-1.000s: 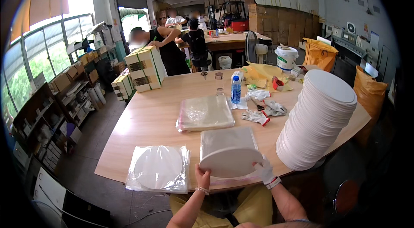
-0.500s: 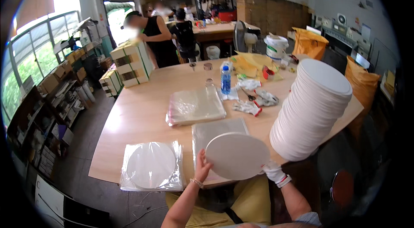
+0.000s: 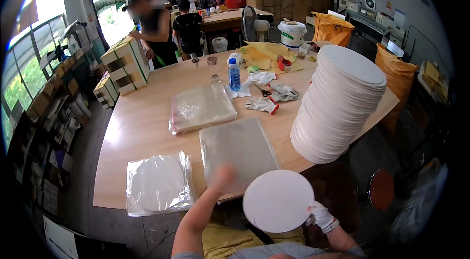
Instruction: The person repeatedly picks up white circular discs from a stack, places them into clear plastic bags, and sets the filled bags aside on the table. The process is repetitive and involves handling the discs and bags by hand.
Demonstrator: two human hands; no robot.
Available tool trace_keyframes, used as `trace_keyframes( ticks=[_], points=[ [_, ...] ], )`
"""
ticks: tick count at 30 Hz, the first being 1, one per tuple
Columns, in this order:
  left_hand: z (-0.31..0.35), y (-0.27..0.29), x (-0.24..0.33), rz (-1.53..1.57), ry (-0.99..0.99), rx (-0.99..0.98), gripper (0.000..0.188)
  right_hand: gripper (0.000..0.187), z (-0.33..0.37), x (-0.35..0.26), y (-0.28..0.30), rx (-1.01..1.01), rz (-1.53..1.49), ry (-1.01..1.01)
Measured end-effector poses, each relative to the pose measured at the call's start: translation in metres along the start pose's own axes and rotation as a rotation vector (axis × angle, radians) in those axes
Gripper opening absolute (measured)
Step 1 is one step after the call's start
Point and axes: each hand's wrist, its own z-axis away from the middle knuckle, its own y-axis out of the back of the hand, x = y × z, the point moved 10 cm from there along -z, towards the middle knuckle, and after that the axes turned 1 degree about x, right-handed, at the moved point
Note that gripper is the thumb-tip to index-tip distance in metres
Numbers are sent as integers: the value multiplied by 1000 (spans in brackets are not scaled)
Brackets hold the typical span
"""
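Note:
A round white board point(image 3: 278, 201) is gripped at its right edge by my right hand point(image 3: 322, 217), which wears a white glove. The disc hangs over the table's near edge, above my lap. My bare left hand point(image 3: 223, 178) is over the near part of a flat stack of clear plastic bags point(image 3: 240, 149); motion blurs its fingers. Left of that stack lies a round white board sealed in a clear bag point(image 3: 159, 184). A tall, leaning stack of round white boards point(image 3: 338, 107) stands on the table at the right.
Behind the flat bags lies a thicker pile of clear bags point(image 3: 203, 107). Further back are a blue-capped bottle point(image 3: 234, 75), scissors point(image 3: 264, 91), work gloves point(image 3: 262, 105), a tape roll point(image 3: 283, 63) and a white bucket point(image 3: 292, 34). A person point(image 3: 156, 29) stands by strapped boxes point(image 3: 125, 65).
My left hand has let go of the white board and moved onto the flat bags. My right hand has drawn the board down and right, toward me. The view has shifted.

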Motion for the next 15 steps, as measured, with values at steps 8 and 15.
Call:
trace_keyframes(
  ticks=[8, 15],
  points=[
    [26, 28, -45, -498, 242, 282, 21, 17, -77, 10, -52, 181, -146, 44],
    [41, -7, -58, 629, 733, -135, 16, 6, -84, 6, -83, 235, -421, 47]
  ],
)
